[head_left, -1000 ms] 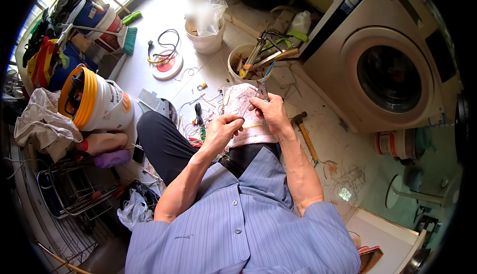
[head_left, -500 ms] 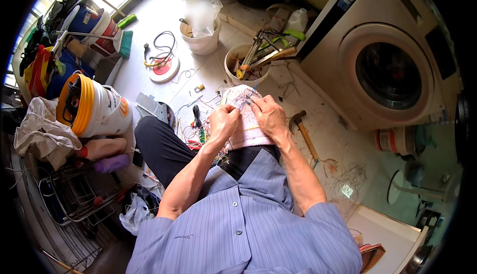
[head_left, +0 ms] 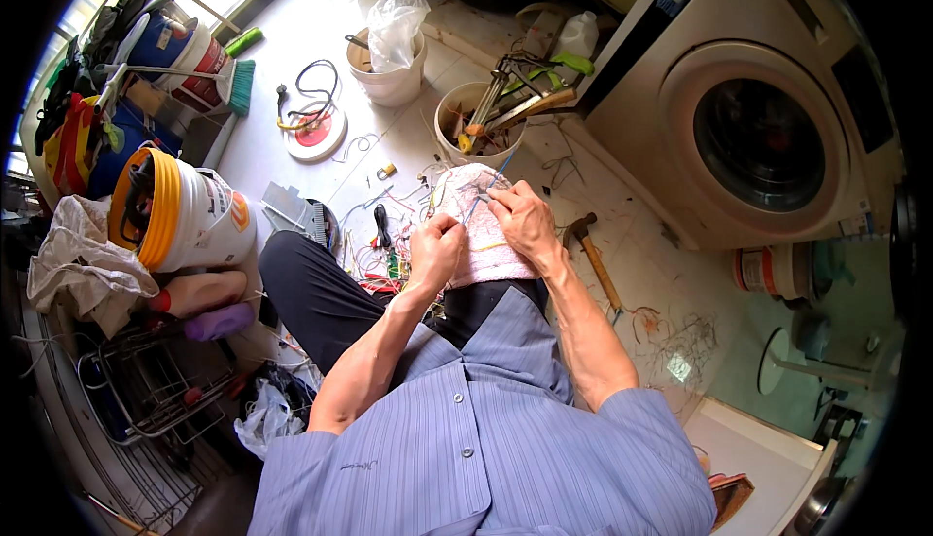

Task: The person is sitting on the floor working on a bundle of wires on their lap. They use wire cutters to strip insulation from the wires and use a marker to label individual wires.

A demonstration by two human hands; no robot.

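A pink patterned cloth [head_left: 491, 256] lies draped over my right knee. Above it, my right hand [head_left: 523, 225] pinches a thin blue wire [head_left: 501, 171], whose free end sticks up past the fingers. Another bit of blue strand slants from there toward my left hand [head_left: 437, 250]. That hand is closed, with thumb and fingers pressed together, at the cloth's left edge; the strand seems to end at its fingertips, but what it grips is too small to make out. Loose red, white and green wires [head_left: 389, 278] are heaped on the floor beside my left hand.
A hammer [head_left: 595, 262] lies right of my knee. Ahead stand a tool bucket [head_left: 454, 152] and a white bucket [head_left: 389, 84] with a plastic bag. A washing machine [head_left: 671, 186] fills the right. A yellow-rimmed bucket [head_left: 209, 220] and a wire rack [head_left: 160, 390] are on the left.
My left hand has dropped slightly toward me, away from the right one. More of the blue wire shows between and above the hands. The right hand stays nearly in place.
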